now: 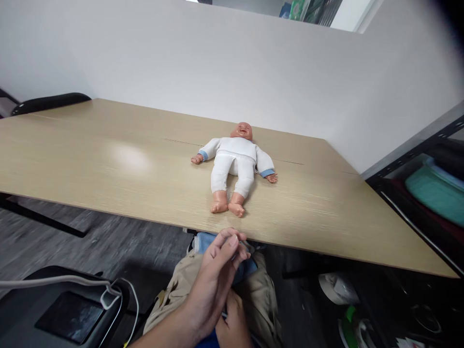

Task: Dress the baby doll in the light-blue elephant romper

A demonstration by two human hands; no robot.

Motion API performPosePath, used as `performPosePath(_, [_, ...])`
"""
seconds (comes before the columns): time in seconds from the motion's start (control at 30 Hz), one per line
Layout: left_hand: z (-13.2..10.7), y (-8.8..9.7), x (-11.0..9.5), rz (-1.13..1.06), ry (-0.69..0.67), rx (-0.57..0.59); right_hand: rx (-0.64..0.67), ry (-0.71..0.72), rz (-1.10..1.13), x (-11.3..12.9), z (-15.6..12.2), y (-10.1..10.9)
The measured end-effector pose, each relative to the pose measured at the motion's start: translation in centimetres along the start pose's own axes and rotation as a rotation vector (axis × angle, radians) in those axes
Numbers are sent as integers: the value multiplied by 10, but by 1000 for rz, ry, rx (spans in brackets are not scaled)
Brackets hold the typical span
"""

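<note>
A baby doll (235, 164) in a white suit with blue cuffs lies face up on the wooden table (108, 159), feet toward me near the front edge. Both my hands are in my lap below that edge. My left hand (217, 275) has its fingers curled together, pinching a blue cloth (205, 241) that lies on my khaki trousers. My right hand (235, 325) sits just under the left wrist. Only its back shows and its fingers are hidden.
A white partition wall stands behind the table. A black shelf (416, 159) with a teal item is at the right. A dark case (65, 314) with white cables lies on the floor at the left. A black chair back (50, 102) shows at the far left.
</note>
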State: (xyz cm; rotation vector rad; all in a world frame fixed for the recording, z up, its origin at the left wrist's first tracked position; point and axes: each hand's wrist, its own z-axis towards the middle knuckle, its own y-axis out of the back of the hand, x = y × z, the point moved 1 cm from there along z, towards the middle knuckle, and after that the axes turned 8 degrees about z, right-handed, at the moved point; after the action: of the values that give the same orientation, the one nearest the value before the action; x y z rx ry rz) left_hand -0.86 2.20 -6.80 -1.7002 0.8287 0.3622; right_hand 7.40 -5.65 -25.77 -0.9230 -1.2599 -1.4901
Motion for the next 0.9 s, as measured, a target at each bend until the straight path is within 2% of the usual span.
performPosePath(0.13, [2,26,4,58,-39,-63,43,-11,51,9,4,1])
performPosePath(0.23, [7,55,6,155,-90,-125,87,-60,61,18,12,7])
performPosePath(0.3, [10,80,5,227,-136,-192,103,-66,56,23,19,15])
performPosePath(0.43, [17,144,6,340,-174,-422,45,-113,45,16,34,40])
performPosePath(0.57, [26,206,10,344,-178,-568,-90,-21,-96,-10,55,68])
performPosePath(0.67, [37,242,16,323,-169,-651,-178,36,-256,-40,76,85])
performPosePath(0.77, [52,269,24,335,-163,-689,-228,37,-392,-74,98,99])
performPosePath(0.9, [73,292,35,258,-123,-716,-104,-6,-468,-107,121,110])
